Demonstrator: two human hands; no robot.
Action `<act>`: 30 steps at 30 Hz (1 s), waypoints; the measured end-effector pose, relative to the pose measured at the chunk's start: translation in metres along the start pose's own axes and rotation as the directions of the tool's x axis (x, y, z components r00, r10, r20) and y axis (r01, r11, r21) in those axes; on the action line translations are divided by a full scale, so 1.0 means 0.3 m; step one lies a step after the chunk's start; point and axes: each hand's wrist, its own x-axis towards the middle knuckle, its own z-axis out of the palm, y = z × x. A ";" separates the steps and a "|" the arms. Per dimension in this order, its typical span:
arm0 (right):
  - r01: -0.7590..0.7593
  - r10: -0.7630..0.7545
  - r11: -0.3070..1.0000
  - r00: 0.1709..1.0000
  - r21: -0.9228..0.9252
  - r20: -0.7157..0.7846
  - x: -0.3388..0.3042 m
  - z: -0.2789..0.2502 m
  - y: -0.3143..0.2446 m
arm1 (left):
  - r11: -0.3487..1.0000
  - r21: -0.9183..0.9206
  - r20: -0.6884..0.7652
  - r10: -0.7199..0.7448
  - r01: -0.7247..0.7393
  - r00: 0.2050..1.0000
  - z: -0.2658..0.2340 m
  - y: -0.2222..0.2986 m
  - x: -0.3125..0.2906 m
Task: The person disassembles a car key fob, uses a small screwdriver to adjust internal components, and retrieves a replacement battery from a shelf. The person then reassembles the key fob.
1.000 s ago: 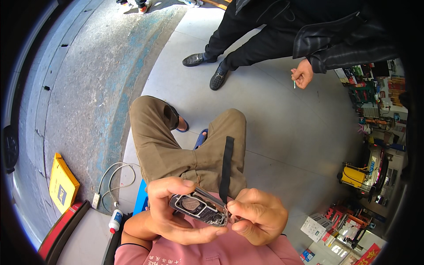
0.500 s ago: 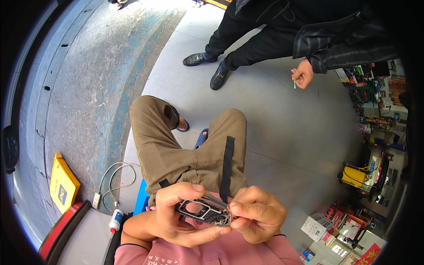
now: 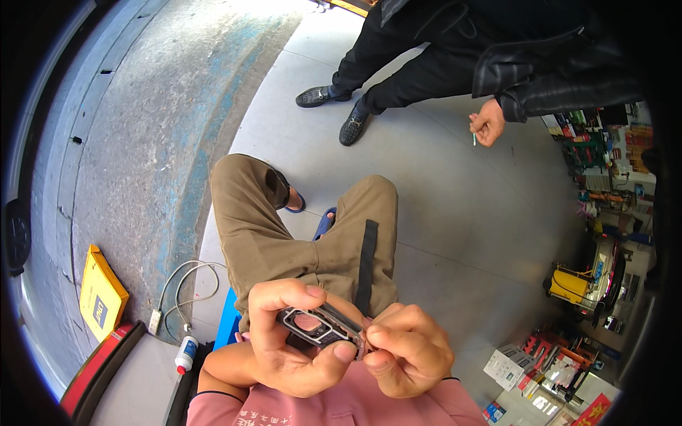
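Note:
My left hand is closed round a small dark electronic device frame. The frame has a light metal outline and a rounded opening, through which skin shows. My left thumb lies along its near edge, and the frame tilts down to the right. At its right end my right hand is closed in a pinch, thumb and forefinger at the end of the frame. Those fingertips hide that end, so any small part between them cannot be made out. Both hands are above my lap, in front of my pink shirt.
A person in dark clothes stands ahead; their hand holds a thin white stick. To my left are a yellow box, a white bottle with a red cap and a cable. Shelved goods line the right side.
My left hand has turned the device frame, and my left thumb has moved further onto its near side. My right hand keeps its pinch at the end, shifted slightly left.

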 end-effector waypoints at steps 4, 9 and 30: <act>-0.016 0.017 1.000 1.000 0.009 -0.011 -0.017 0.005 -0.007 | 0.995 0.098 -0.095 -0.021 0.030 0.995 0.020 0.002 -0.015; -0.036 0.036 0.999 0.999 0.040 0.021 -0.008 0.001 0.009 | 0.986 0.168 -0.059 0.035 -0.024 0.998 0.001 0.009 0.006; -0.211 0.167 0.896 0.975 0.390 0.144 0.022 -0.040 0.039 | 0.997 -0.048 0.053 -0.054 0.056 0.997 -0.013 0.009 0.009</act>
